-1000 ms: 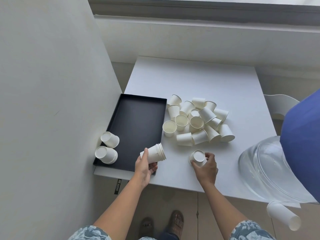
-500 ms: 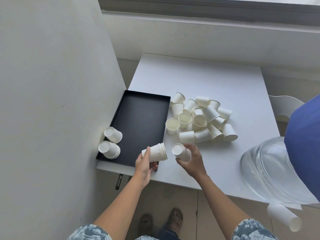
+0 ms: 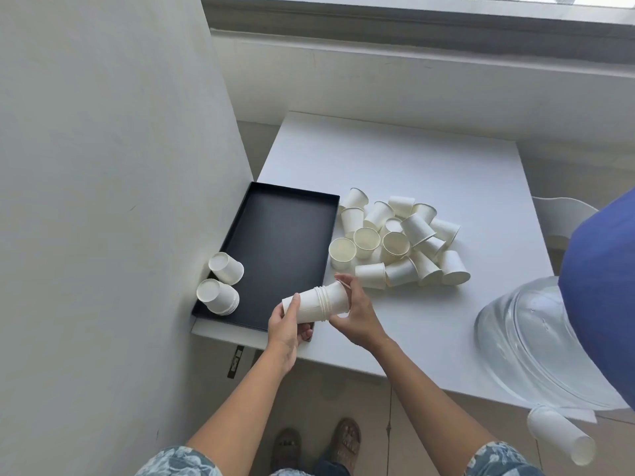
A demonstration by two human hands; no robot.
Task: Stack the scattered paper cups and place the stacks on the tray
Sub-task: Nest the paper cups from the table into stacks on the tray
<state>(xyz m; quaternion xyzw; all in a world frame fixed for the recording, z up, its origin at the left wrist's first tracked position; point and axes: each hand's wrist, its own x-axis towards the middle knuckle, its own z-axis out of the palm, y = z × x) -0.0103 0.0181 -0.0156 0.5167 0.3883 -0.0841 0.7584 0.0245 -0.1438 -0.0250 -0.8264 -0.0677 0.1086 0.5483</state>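
Paper cups (image 3: 395, 245) lie heaped on a white table (image 3: 429, 173) just right of a black tray (image 3: 285, 235), as a person builds a stack (image 3: 316, 302) above the tray's near right corner. The left hand (image 3: 287, 324) is clamped around the stack's closed end; the right hand (image 3: 354, 312) grips a cup seated in its open mouth. The stacking step looks to be in hand, with this cup apparently being nested home. Next, by this reading, the right hand must reach to the heap for another cup while the left keeps the stack level. Plain and off-white, the cups have rolled rims bunched in ridges at the stack's middle. Most in the heap lie on their sides; a few stand mouth up. Two short stacks (image 3: 221, 281) rest tilted at the tray's left edge against a wall (image 3: 103, 166).
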